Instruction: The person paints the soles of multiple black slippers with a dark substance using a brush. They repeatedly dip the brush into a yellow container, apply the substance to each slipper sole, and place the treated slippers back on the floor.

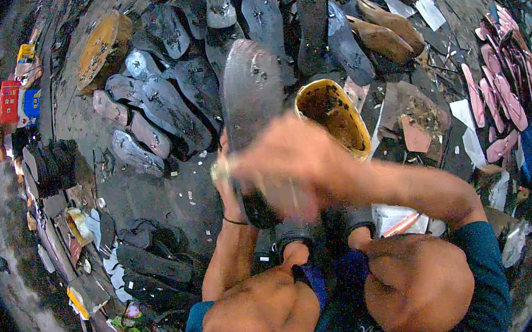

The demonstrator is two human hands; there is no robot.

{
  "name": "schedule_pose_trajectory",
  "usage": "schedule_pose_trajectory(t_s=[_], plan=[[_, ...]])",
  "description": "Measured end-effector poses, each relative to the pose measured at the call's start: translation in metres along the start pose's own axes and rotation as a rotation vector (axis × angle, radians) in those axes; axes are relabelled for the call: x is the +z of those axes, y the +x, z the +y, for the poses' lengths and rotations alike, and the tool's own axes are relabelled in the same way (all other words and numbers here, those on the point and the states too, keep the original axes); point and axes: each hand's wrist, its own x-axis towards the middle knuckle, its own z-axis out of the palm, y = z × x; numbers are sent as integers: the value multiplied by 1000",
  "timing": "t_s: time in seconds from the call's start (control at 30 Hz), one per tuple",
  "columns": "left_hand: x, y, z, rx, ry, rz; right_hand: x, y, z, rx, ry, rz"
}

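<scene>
A long dark shoe sole (pixel 250 93) is held up in front of me, its broad end pointing away. My left hand (pixel 225 182) grips its left edge, with the fingers partly hidden behind it. Over the sole's middle, my right hand (pixel 300 156) is smeared by motion; its fingers and anything in them do not show clearly. The sole's upper face looks glossy and streaked. Just beyond my right wrist stands a yellowish tub (pixel 334 118) with brown residue coating its inside.
Several dark soles (pixel 179 107) lie in rows beyond my hands. Brown shoe lasts (pixel 388 33) sit at the far right, and pink sole pieces (pixel 498 90) are heaped farther right. Black soles (pixel 153 265) lie near left. A round wooden block (pixel 103 52) stands far left.
</scene>
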Motion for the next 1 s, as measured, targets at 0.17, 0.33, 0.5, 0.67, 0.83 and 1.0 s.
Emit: schedule_pose_trajectory(t_s=[0.17, 0.33, 0.5, 0.67, 0.83, 1.0], plan=[[30, 22, 16, -112, -298, 15, 2, -30, -35, -147, 72, -27], [0, 24, 2, -168, -652, -234, 14, -33, -30, -115, 24, -154], [-34, 16, -21, -250, -863, -150, 10, -26, 11, 133, 69, -41], [42, -5, 25, -306, -855, -99, -18, -3, 79, 407, -156, 411], [-60, 31, -23, -392, -1181, -134, 19, -62, -24, 196, 204, -63], [-63, 20, -28, -118, -763, -42, 29, -32, -16, 338, 137, 87]])
